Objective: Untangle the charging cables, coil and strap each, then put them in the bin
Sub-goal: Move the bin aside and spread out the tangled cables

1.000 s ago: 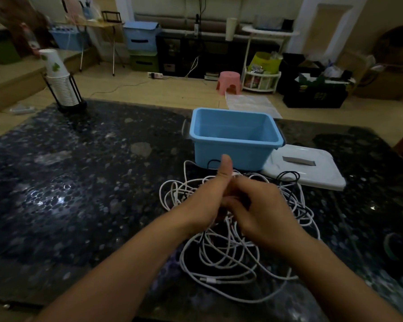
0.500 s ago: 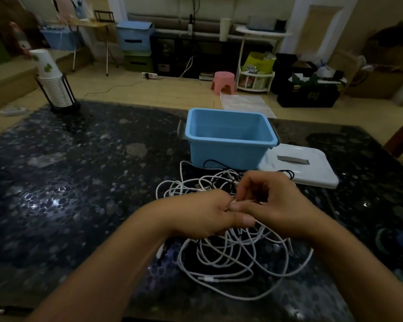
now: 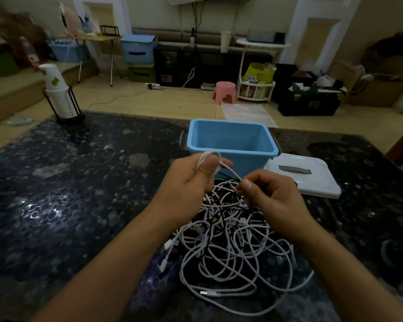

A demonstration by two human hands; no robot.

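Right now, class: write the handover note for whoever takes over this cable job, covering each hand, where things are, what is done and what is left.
Left hand: raised, grip on a small white cable loop.
Right hand: pinches the same cable lower down.
Tangle: white and dark cables heaped on the table, near side of the bin.
Lid: off, right of the bin.
Done: no cable visibly strapped or binned.
Left: untangle, coil, strap, bin each.

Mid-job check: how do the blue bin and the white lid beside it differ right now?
The blue bin stands upright and open, its inside bare as far as the view shows; the white lid lies flat beside its right side. The bin is deep and light blue; the lid is shallow and white, with a grey handle recess. The bin sits behind the cable tangle; the lid sits off to the tangle's right. Both rest on the dark table, untouched by either hand.
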